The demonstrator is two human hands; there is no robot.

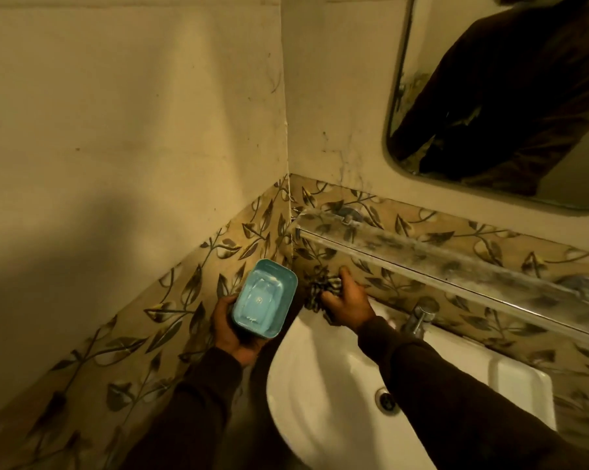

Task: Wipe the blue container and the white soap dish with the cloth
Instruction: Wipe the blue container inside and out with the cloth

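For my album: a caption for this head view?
Left hand holds blue container; right hand grips cloth above sink.

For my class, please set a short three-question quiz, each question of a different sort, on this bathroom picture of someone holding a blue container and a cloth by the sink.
1. True or false: the left hand holds the blue container with its open side toward the camera.
2. Which hand grips the cloth? A) left B) right C) neither
3. Fill in: the right hand is above the back rim of the white ____, left of the tap.

Key
1. True
2. B
3. sink
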